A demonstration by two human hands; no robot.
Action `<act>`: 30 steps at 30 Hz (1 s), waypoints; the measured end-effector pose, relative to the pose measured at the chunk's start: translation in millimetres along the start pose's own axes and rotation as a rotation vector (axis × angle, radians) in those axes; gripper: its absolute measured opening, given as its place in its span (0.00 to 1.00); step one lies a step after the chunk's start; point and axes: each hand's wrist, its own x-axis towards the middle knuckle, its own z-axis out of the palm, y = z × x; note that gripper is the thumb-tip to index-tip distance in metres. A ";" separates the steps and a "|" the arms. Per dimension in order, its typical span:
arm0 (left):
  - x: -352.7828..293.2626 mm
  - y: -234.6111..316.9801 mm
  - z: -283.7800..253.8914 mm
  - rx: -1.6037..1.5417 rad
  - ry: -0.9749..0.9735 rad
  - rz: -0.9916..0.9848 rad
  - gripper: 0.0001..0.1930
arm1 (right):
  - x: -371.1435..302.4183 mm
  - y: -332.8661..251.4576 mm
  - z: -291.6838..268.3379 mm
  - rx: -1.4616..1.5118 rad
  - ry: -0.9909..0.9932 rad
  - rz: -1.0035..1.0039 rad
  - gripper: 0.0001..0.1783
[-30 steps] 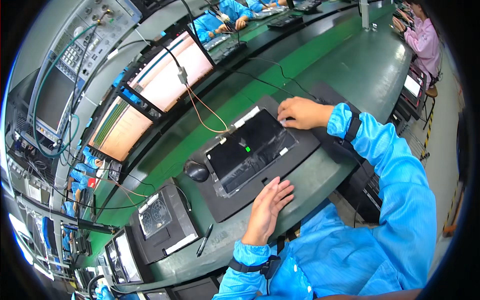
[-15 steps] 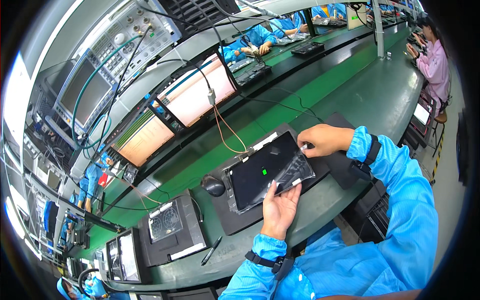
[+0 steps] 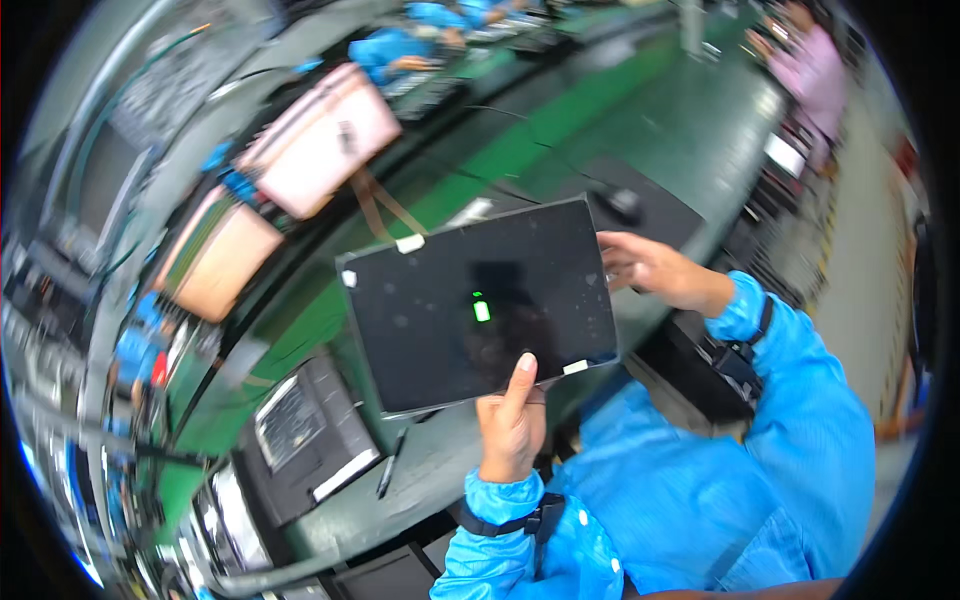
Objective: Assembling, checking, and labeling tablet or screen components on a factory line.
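A black tablet [image 3: 425, 330] with a small green battery sign lit on its screen is held up over the bench. Its lower edge sits in my left hand [image 3: 510, 425], the thumb lying on the front and the fingers behind. My right hand [image 3: 668, 275] is at the tablet's right edge, fingers loosely bent and apart. Blur hides whether its fingertips touch the edge. Pale tabs stick to the tablet's rim, among them a white tab [image 3: 575, 367] at lower right.
Behind the tablet lies a dark mat with a mouse [image 3: 622, 205]. To the left are a black fixture [image 3: 320, 430] and a pen [image 3: 392, 465]. Two lit monitors [image 3: 325, 140] stand beyond, with cables hanging. Co-workers in blue sit across; a person in pink [image 3: 808, 85] sits far right.
The tablet has risen off the mat toward me, its screen now facing up at me. My left thumb has come onto its front. My right hand's pinch at the corner has loosened. The view has shifted.
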 end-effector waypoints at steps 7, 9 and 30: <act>-21.0 -57.7 23.7 0.754 -0.672 -0.437 0.28 | -176.8 42.9 -7.4 0.608 0.790 -0.030 0.32; -33.4 -66.7 19.5 0.867 -0.865 -0.487 0.33 | -238.3 18.3 -10.0 0.436 1.131 -0.039 0.34; -94.9 -96.4 -312.9 1.636 -0.314 -0.887 0.18 | -172.1 142.8 -98.0 0.534 1.279 -0.040 0.14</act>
